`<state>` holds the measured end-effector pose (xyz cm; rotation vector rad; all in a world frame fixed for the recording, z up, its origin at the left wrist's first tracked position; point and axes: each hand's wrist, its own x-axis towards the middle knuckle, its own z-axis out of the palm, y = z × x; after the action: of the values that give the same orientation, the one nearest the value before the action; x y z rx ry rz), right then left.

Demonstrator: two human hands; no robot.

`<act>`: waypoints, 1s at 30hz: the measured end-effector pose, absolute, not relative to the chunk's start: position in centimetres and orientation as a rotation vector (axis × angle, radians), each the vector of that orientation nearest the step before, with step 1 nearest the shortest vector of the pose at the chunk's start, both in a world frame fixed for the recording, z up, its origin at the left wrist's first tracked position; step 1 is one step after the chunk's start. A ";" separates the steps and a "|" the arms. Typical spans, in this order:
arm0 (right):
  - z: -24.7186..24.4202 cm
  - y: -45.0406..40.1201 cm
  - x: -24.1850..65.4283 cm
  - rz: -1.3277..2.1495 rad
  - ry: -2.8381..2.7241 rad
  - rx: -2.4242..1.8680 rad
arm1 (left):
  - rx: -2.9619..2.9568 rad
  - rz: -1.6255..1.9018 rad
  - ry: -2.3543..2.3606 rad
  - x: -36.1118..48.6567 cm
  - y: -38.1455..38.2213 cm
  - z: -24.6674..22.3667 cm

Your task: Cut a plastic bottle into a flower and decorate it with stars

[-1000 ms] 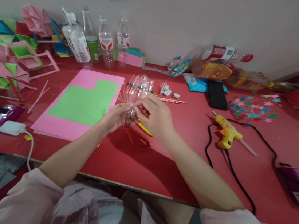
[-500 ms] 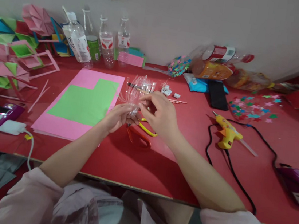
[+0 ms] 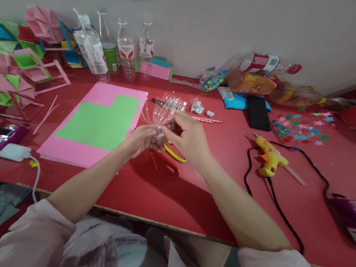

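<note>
A clear plastic piece cut into thin strips (image 3: 158, 112) fans upward between my hands near the middle of the table. My left hand (image 3: 142, 141) is wrapped round its lower end. The fingertips of my right hand (image 3: 186, 137) pinch the strips near their base from the right. Below my hands lie red-handled scissors (image 3: 166, 166) and a tool with yellow handles (image 3: 175, 153), both partly hidden. Behind the strips is a dark pen-like object (image 3: 157, 101), with small white pieces (image 3: 197, 107) to its right.
Pink sheets (image 3: 77, 154) with a green sheet (image 3: 101, 121) lie left. Bottles (image 3: 127, 54) stand by the wall. To the right are a yellow glue gun (image 3: 270, 156) with its cord, a phone (image 3: 258, 112) and star confetti (image 3: 303, 127). Paper shapes (image 3: 22, 67) fill the far left.
My right hand has moved slightly down and left, its fingertips now at the base of the strips. The strips are spread a little wider to the left.
</note>
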<state>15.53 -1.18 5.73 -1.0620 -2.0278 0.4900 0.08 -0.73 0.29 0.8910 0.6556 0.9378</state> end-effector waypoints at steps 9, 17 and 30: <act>5.5 -1.2 15.7 0.275 -2.062 -0.999 | 0.828 0.952 0.649 0.0 -0.8 0.7; 5.3 -1.1 15.6 0.336 -2.087 -1.002 | 0.780 0.976 0.650 0.0 -0.6 0.7; 5.1 -1.0 15.5 0.395 -2.206 -1.092 | 0.791 0.966 0.678 -0.1 -0.6 0.7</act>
<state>15.51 -1.03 5.10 -1.0917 -2.2065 0.3946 -0.09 -0.58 0.71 0.7909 0.6781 0.9659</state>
